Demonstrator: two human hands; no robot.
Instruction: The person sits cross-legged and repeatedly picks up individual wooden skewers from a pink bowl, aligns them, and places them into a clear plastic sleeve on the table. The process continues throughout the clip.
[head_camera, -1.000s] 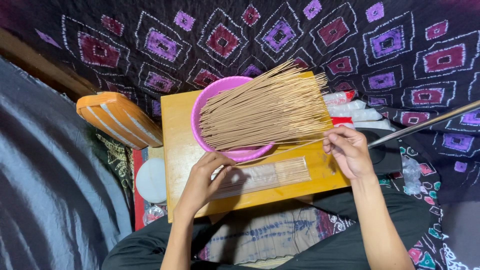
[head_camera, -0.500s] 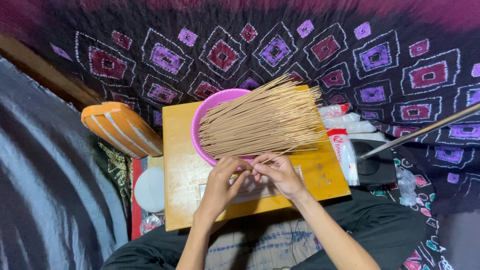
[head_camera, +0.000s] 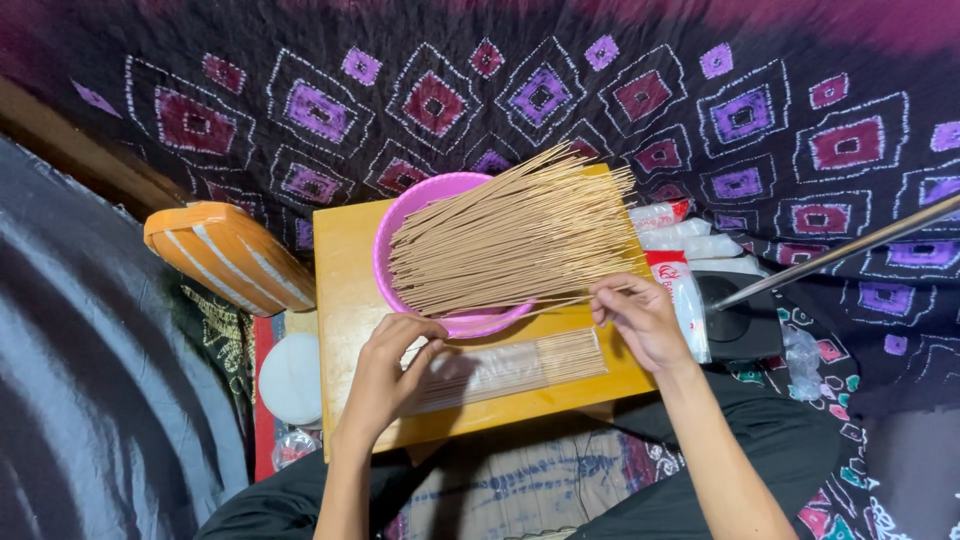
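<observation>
Hands: two, left hand (head_camera: 385, 375) and right hand (head_camera: 635, 318)
Pink bowl (head_camera: 440, 200): one, beyond the fingers
Clear sleeve of sticks (head_camera: 520, 365): one, between the fingers
Loose sticks (head_camera: 510, 240): too many to count
Worktop (head_camera: 345, 290): one

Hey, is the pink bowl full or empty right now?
Holding sticks: a thick bundle of thin tan sticks lies across the pink bowl, ends overhanging its rim.

Both forearms are bare from the elbow down; no sleeves show. The left hand (head_camera: 385, 375) and the right hand (head_camera: 640, 320) are bare, with no gloves, rings, watch or bracelets visible. The fingers are slim, with short nails. Over the legs lie dark black trousers (head_camera: 790, 450), and between them a pale cloth (head_camera: 540, 490) with blue tie-dye streaks.
</observation>
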